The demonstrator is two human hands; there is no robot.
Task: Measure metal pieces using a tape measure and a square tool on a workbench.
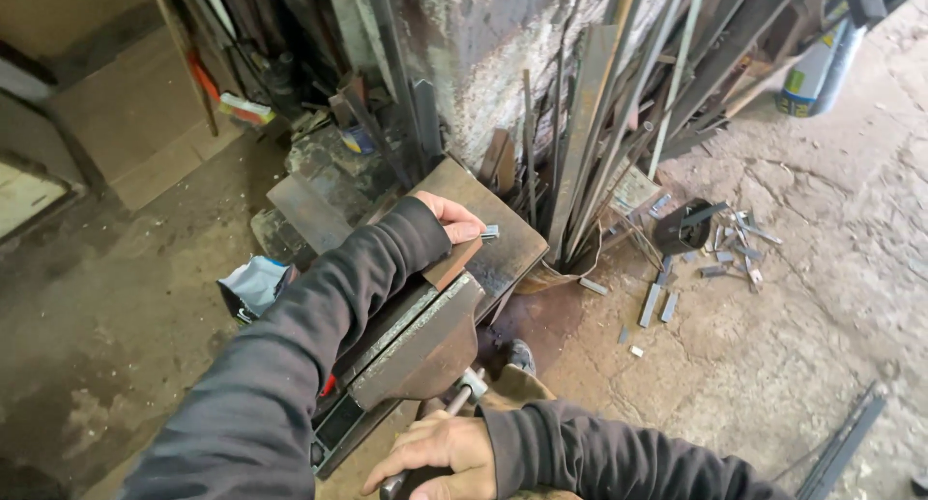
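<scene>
**Small metal piece held at the vise**

A small metal piece (490,232) is pinched in the left hand (449,218) fingertips above the far end of the vise (416,341). It is judged light, stiff and sharp-edged. The vise handle (454,403) is gripped by the right hand (440,457). Leaning steel bars (590,142) crowd the far side; open floor (773,365) lies right.

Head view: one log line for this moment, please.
left hand: pinching small metal piece over bench vise | right hand: gripping vise handle | floor: metal offcuts
</scene>
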